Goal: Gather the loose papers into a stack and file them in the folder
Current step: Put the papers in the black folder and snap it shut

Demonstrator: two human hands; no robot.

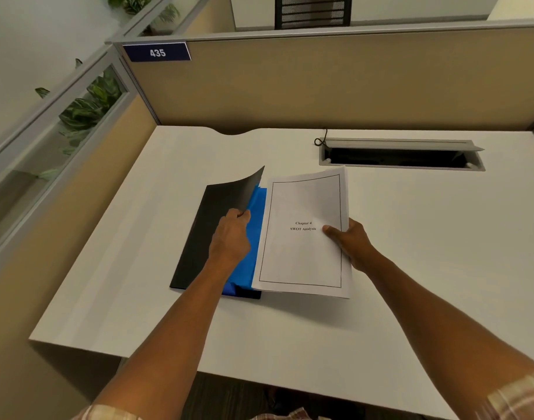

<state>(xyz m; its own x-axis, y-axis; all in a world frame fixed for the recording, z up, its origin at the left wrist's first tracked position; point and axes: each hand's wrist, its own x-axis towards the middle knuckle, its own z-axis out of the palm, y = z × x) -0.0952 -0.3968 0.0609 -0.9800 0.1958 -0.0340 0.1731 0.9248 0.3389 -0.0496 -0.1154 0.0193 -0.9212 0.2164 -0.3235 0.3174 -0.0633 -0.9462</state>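
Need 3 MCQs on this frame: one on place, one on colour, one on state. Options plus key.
1. Where is the stack of white printed papers?
A. in the right hand
B. flat on the white desk
C. in the desk's cable slot

2. What colour shows inside the black folder?
A. red
B. blue
C. green

3. What state is the folder's black cover in?
A. shut flat
B. lifted by the left hand
C. torn off

Key: 1 A, the thumb presses the top page at the stack's right edge. 2 B, a blue inner sheet shows under the cover. 3 B, the fingers pinch the curling cover edge.
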